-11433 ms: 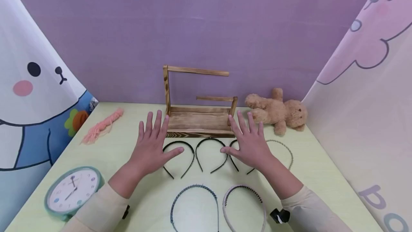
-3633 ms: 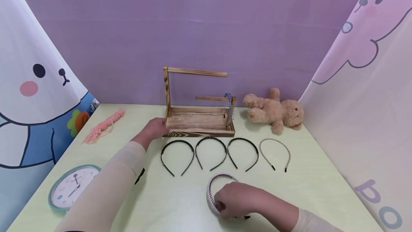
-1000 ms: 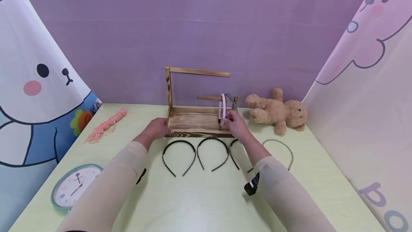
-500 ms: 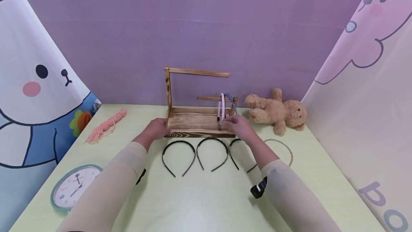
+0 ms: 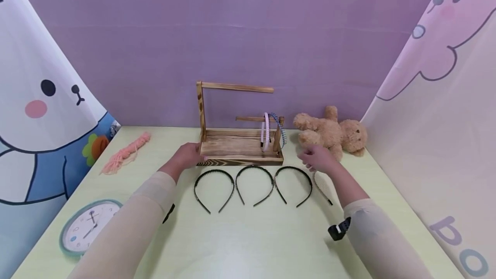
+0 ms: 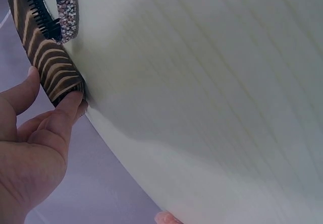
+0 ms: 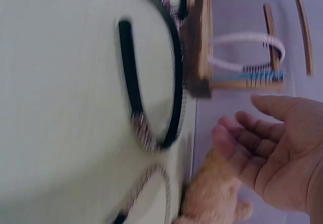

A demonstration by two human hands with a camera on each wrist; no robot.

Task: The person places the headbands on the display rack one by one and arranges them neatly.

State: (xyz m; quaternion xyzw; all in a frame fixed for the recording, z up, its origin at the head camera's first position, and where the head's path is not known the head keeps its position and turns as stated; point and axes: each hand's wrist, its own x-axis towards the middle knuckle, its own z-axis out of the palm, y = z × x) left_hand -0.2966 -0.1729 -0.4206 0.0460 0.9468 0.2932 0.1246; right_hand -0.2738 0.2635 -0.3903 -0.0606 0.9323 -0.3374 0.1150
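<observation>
Purple cloth backdrop [image 5: 155, 46] is hanging behind a pale green bench [image 5: 240, 240], w/ cartoon-print curtains [image 5: 23, 63] flanking both sides. Going L to R: a round clock [image 5: 90, 227] is lying at front L, w/ a pink yarn bundle [image 5: 127, 153] lying farther back. Left hand [image 5: 187, 155] is gripping the L end of a wooden stand [image 5: 242, 162], thumb & fingers pinching its edge. Stand's tray [image 5: 228, 145] is sitting below two bars [image 5: 236, 87]; on the lower bar [image 5: 248, 119] a pale pink headband [image 5: 267, 130] is hanging, ends dangling into the tray, w/ a blue headband [image 5: 277, 119] just R of it. Three black headbands [image 5: 254, 166] are lying in a row in front. Next R, a beaded headband [image 5: 321, 191] is lying partly hidden by the right hand [image 5: 319, 158], which is hovering w/ fingers loosely curved, holding nothing. Far R, a teddy bear [image 5: 330, 131] is lying near the backdrop. Step in hand is prob. hanging headbands on the stand; next move's likely calling for pinching a loose one, maybe the beaded, w/ left hand steadying.
</observation>
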